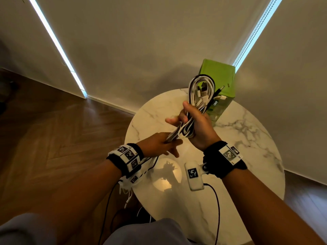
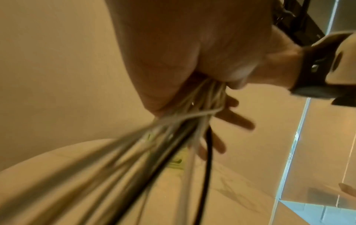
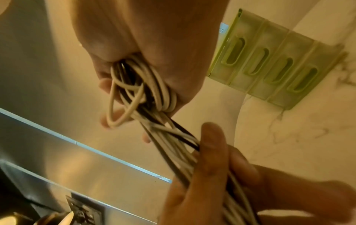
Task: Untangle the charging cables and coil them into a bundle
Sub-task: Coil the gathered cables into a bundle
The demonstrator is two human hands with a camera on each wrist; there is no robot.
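Holding the coiled charging cables (image 1: pixel 200 96) above a round marble bench (image 1: pixel 247 138), the right hand (image 1: pixel 198 124) has its grip wrapped around the middle of the loops, plug ends sticking up past the thumb. Below that grip, the left hand (image 1: pixel 159 145) pinches the straight run of strands (white with a few black), whose tails drop past the wrist off the bench's near edge. Beyond the right grip a green drawer box (image 1: pixel 221 82) stands at the bench's far rim, near the pale wall (image 1: pixel 141 41), with wooden floor (image 1: pixel 53 129) open to the left.
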